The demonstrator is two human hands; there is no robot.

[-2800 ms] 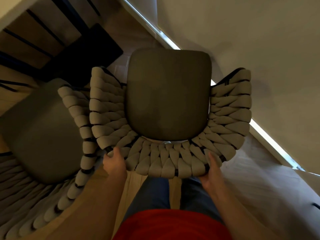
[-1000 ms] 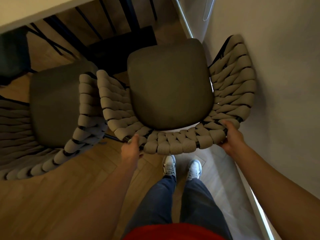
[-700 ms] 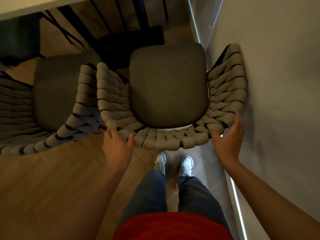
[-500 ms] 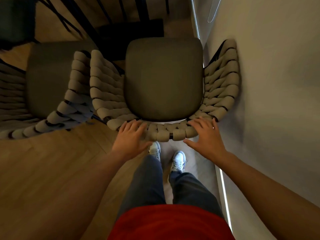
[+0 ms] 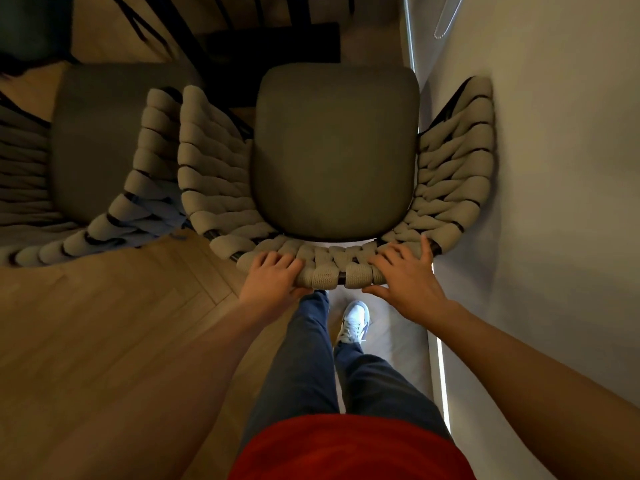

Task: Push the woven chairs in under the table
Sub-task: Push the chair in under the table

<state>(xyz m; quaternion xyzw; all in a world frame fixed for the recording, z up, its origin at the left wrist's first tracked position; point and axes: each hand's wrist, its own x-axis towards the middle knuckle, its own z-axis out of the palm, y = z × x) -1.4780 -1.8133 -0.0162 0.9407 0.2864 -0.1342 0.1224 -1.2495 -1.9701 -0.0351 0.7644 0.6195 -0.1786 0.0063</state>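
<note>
Woven chair (image 5: 332,157) sits hard against wall (image 5: 554,202), seat facing table legs. My left hand (image 5: 273,277) curls fingers over backrest rim, right hand (image 5: 405,275) presses flat, fingers spread — braced for shove. Second chair (image 5: 104,150) just beside.

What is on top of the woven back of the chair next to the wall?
Both hands: the left hand curls over the woven back, and the right hand rests on it with fingers spread. The weave under them is covered.

Left of the left hand (image 5: 273,277), second woven chair (image 5: 114,161) cut off by the frame edge. Ahead of both hands, table legs (image 5: 194,32) dark, cropped, tabletop unseen. Left foot hidden behind trouser leg (image 5: 304,344).
</note>
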